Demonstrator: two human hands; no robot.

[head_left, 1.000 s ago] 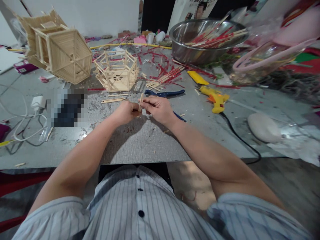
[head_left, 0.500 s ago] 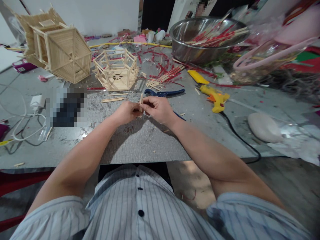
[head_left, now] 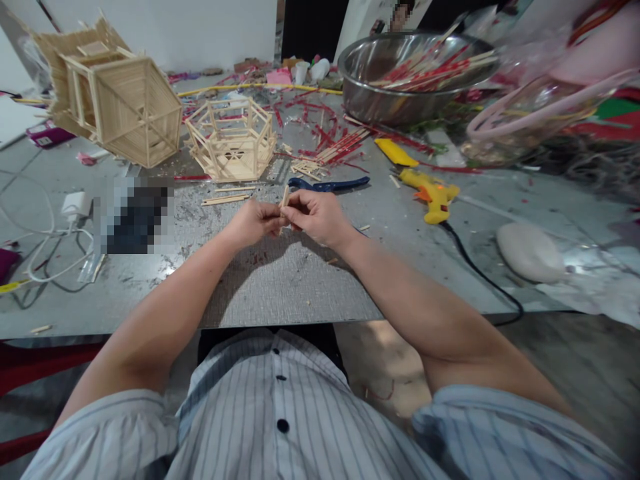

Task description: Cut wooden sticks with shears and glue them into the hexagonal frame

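Between my two hands, a few short wooden sticks [head_left: 285, 195] stand roughly upright, pinched in the fingertips. My left hand [head_left: 254, 223] is closed on their lower part, and my right hand [head_left: 316, 215] grips them from the other side. The fingers hide most of the sticks. Just beyond my right hand lie blue-handled pliers [head_left: 340, 185]. More loose wooden sticks [head_left: 226, 199] rest to the left of the pliers. Behind them sits a hexagonal stick frame [head_left: 233, 143], open at the top. A larger stick-built lantern-like model [head_left: 133, 110] lies tipped at the far left.
A yellow glue gun [head_left: 431, 193] lies to the right, its black cord running over the table's front edge. A steel basin [head_left: 370, 100] of red-wrapped sticks stands behind. A pixelated dark device [head_left: 137, 217] and a white charger [head_left: 76, 205] with cables are at left.
My left fingers have shifted slightly to the right on the sticks, which lean a little more to the right. Both hands stay in about the same place.
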